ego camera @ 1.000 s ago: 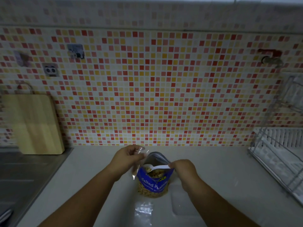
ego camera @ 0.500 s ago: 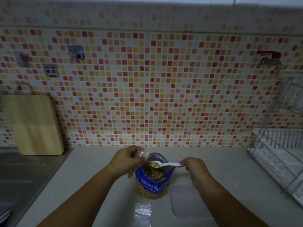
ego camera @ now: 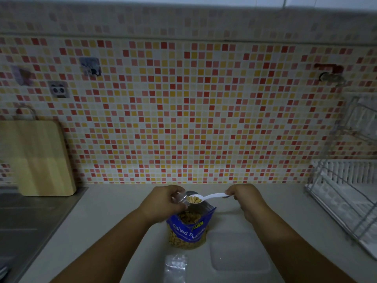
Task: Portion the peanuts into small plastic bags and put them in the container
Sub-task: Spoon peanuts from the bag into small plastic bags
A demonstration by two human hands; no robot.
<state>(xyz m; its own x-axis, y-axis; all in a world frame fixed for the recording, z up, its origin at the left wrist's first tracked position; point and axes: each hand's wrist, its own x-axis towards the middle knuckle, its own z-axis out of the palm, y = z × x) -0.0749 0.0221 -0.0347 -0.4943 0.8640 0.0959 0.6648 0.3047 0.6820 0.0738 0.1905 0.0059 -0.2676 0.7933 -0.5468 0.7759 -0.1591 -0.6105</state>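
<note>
A blue pouch of salted peanuts (ego camera: 188, 229) stands open on the counter in front of me. My left hand (ego camera: 163, 203) pinches a small clear plastic bag (ego camera: 180, 199) just above the pouch's left side. My right hand (ego camera: 242, 196) holds the handle of a white plastic spoon (ego camera: 206, 197); its bowl carries peanuts and hovers at the mouth of the small bag. A clear lidded container (ego camera: 239, 251) lies on the counter to the right of the pouch. Another clear bag (ego camera: 175, 268) lies flat near the front edge.
A wooden cutting board (ego camera: 38, 158) leans on the tiled wall at the left, beside a steel sink surface (ego camera: 30, 217). A white wire dish rack (ego camera: 346, 199) stands at the right.
My right hand has lifted the spoon out of the pouch with peanuts on it and drawn back to the right, bringing the bowl up to the small bag in my left hand.
</note>
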